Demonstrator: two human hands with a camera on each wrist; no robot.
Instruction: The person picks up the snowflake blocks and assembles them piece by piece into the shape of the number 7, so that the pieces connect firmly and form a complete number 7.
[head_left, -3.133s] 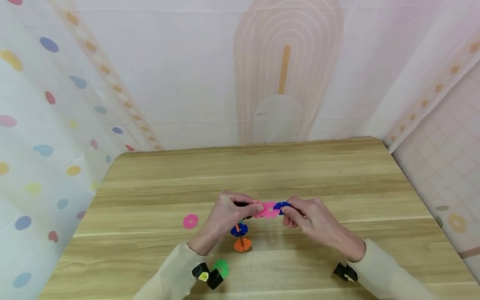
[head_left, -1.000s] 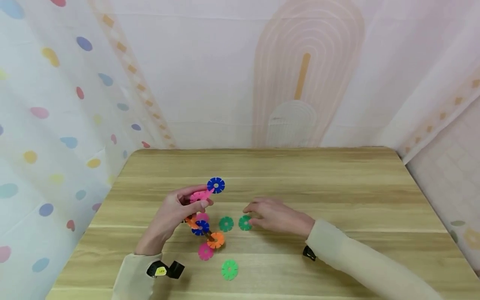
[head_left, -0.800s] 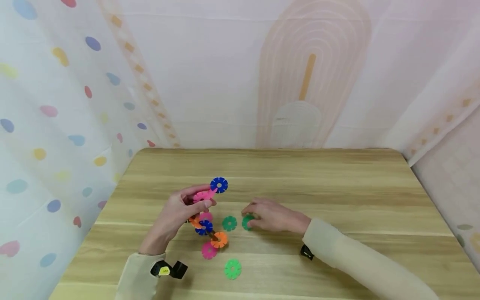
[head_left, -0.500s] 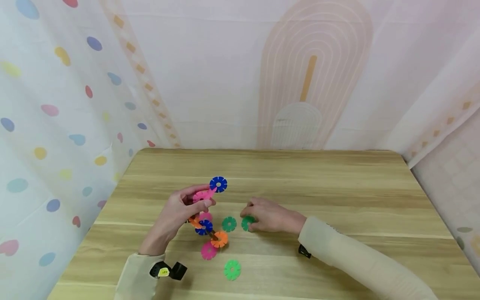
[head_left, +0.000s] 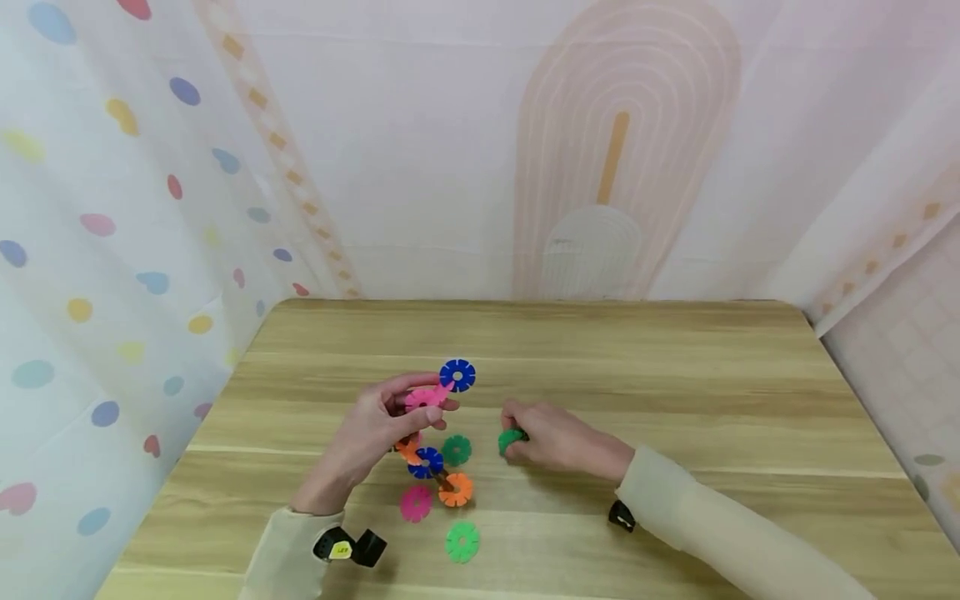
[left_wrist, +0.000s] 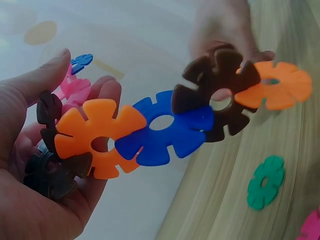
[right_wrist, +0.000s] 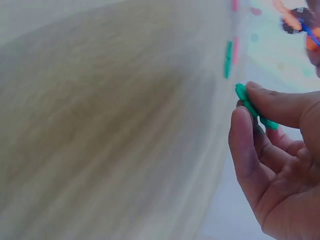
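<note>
Two hands work over a wooden table [head_left: 600, 350] in the head view. The left hand [head_left: 375, 433] grips a chain of slotted discs [head_left: 431, 433], held above the table, with a blue disc [head_left: 457, 375] at its far end and an orange disc [head_left: 456, 489] at its near end. The right hand [head_left: 555, 437], just right of the chain, pinches a dark green disc [head_left: 510, 439]. Three loose discs lie on the table: a second dark green disc [head_left: 456, 450] between the hands, a pink disc [head_left: 416, 503] beside the chain's near end, and a light green disc [head_left: 462, 542] nearest the person.

The left wrist view shows detail the head view hides. The left hand [left_wrist: 35, 165] curls its fingers around the chain [left_wrist: 160, 130], whose links run orange, blue, dark brown, orange; further dark and pink discs sit inside the grip. The loose dark green disc [left_wrist: 265, 182] lies on the table below.

The right wrist view, partly blurred, shows the pinch itself: thumb and forefinger of the right hand [right_wrist: 280, 165] clamp the dark green disc [right_wrist: 252, 107] edge-on, clear of the table surface [right_wrist: 100, 125].
</note>
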